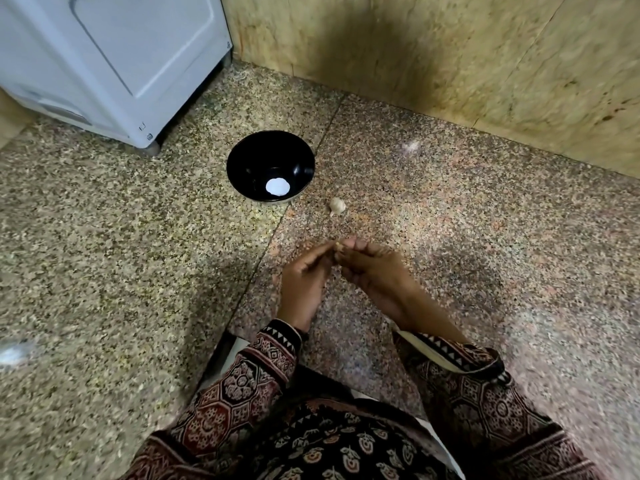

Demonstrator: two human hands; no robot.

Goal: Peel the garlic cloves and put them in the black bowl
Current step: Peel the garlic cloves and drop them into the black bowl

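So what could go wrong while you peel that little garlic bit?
The clove is tiny and pinched only between the fingertips of the left hand and right hand, so it might slip onto the speckled stone, where it would be hard to spot. The black bowl sits apart from the hands, so a tossed clove could miss it. The garlic bulb lying loose near the bowl might roll if bumped.

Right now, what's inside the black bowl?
The black bowl shows only a round white patch at its bottom, maybe a reflection; no cloves visible. Its near inner wall is hidden by the rim.
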